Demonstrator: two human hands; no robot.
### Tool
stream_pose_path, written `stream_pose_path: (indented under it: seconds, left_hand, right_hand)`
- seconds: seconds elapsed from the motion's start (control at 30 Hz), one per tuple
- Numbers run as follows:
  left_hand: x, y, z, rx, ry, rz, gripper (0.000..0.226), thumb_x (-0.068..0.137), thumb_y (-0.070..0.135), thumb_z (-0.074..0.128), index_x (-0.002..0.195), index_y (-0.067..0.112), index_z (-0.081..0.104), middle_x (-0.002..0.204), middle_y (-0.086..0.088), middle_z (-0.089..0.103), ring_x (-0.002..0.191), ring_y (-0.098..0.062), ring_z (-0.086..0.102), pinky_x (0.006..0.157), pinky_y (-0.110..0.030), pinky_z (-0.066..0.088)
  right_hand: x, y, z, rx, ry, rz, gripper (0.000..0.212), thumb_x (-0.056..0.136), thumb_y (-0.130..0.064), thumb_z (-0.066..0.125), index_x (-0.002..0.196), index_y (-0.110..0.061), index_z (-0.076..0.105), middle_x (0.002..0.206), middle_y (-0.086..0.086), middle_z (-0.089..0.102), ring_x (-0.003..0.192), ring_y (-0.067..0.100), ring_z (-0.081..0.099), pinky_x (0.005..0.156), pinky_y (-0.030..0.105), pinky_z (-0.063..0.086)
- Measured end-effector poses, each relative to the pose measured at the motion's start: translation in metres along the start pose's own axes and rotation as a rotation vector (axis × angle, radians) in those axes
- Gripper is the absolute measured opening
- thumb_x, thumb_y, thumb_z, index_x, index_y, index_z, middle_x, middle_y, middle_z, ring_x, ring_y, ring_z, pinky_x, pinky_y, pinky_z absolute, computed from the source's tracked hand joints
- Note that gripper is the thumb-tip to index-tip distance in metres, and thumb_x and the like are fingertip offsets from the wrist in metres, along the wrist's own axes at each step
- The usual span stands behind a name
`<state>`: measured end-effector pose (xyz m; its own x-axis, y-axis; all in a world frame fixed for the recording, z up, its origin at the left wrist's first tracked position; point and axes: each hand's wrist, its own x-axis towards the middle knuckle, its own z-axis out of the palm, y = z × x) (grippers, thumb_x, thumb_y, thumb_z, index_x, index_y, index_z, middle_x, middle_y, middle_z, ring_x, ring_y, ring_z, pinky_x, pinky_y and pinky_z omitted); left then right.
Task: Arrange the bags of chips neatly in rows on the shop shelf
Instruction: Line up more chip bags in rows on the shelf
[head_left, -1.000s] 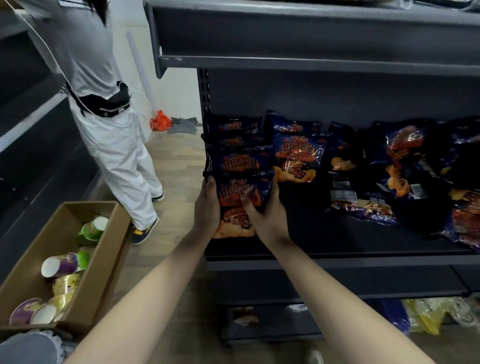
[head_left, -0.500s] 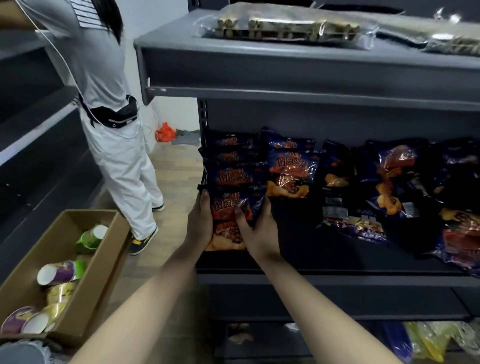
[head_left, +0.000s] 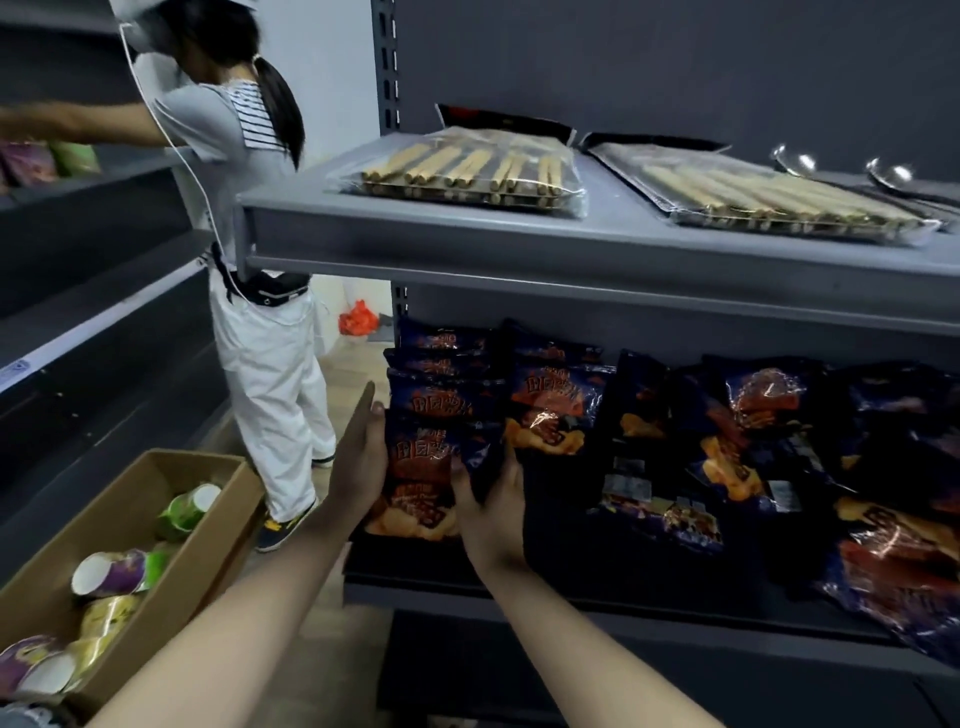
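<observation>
We record two bare forearms, the left forearm (head_left: 234, 639) and the right forearm (head_left: 587, 639), uncovered from the lower frame edge to the wrists. The left hand (head_left: 358, 460) and right hand (head_left: 493, 514) are likewise bare. Grey cloth (head_left: 21, 719) shows at the lower left corner; we cannot tell whether it is the person's clothing.

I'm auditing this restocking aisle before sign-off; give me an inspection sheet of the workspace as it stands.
Surface: dark shelf, chip bags lying on it.
Job's things: left column of chip bags overlapped neatly; front chip bag between both hands; loose bags at right jumbled.
Clutter: cardboard box holding cups on floor; wafer packs on upper shelf.
Grips: left hand flat against the bag's left side; right hand pinches its right edge.
Cables: white cable running down another person.
Surroundings: that person works the facing shelves; orange bag on floor.
</observation>
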<state>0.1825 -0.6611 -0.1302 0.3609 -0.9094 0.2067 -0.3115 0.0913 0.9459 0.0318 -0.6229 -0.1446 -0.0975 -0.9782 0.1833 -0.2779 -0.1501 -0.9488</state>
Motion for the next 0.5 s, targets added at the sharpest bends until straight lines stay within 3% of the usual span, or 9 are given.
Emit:
stream_pose_path:
  seconds: [0.07, 0.13, 0.23, 0.33, 0.5]
  left_hand:
    - [0.001, 0.009, -0.001, 0.017, 0.035, 0.034, 0.049, 0.100, 0.041, 0.026, 0.145, 0.024, 0.029, 0.151, 0.000, 0.032, 0.138, -0.015, 0.029, 0.107, -0.022, 0.021]
    - [-0.001, 0.023, 0.002, 0.015, 0.107, 0.084, 0.056, 0.094, 0.043, 0.027, 0.145, 0.020, 0.030, 0.151, 0.000, 0.031, 0.139, -0.014, 0.027, 0.111, -0.025, 0.020]
    - [-0.009, 0.057, 0.016, 0.010, 0.169, 0.273, 0.061, 0.090, 0.045, 0.029, 0.143, 0.015, 0.033, 0.150, -0.001, 0.030, 0.140, -0.014, 0.024, 0.116, -0.033, 0.018]
    - [-0.027, 0.092, 0.046, 0.019, 0.066, 0.423, 0.054, 0.089, 0.048, 0.028, 0.139, 0.026, 0.030, 0.150, -0.001, 0.028, 0.141, -0.013, 0.022, 0.115, -0.027, 0.016]
    - [-0.053, 0.126, 0.111, -0.043, -0.052, 0.492, 0.049, 0.091, 0.056, 0.028, 0.134, 0.032, 0.028, 0.149, -0.002, 0.029, 0.140, -0.012, 0.022, 0.114, -0.025, 0.016]
  right_hand:
    - [0.001, 0.004, -0.008, 0.013, -0.030, -0.016, 0.073, 0.089, -0.045, 0.055, 0.148, -0.017, 0.021, 0.142, -0.003, 0.033, 0.129, 0.004, 0.030, 0.103, 0.015, 0.024]
    - [0.004, 0.007, -0.015, 0.007, -0.025, -0.060, 0.064, 0.091, -0.039, 0.054, 0.144, -0.014, 0.029, 0.141, 0.002, 0.037, 0.132, 0.012, 0.034, 0.106, 0.020, 0.027]
    - [0.015, -0.001, -0.028, 0.007, 0.034, -0.138, 0.046, 0.094, -0.022, 0.052, 0.136, -0.011, 0.038, 0.136, 0.007, 0.042, 0.127, 0.014, 0.039, 0.101, 0.008, 0.025]
    - [0.027, -0.017, -0.043, 0.035, 0.074, -0.243, 0.039, 0.093, -0.018, 0.049, 0.131, -0.011, 0.043, 0.130, 0.007, 0.047, 0.119, 0.008, 0.042, 0.098, 0.004, 0.028]
    - [0.040, -0.035, -0.093, 0.153, 0.196, -0.353, 0.037, 0.089, -0.024, 0.043, 0.124, -0.015, 0.046, 0.124, 0.005, 0.050, 0.117, 0.014, 0.049, 0.101, 0.024, 0.040]
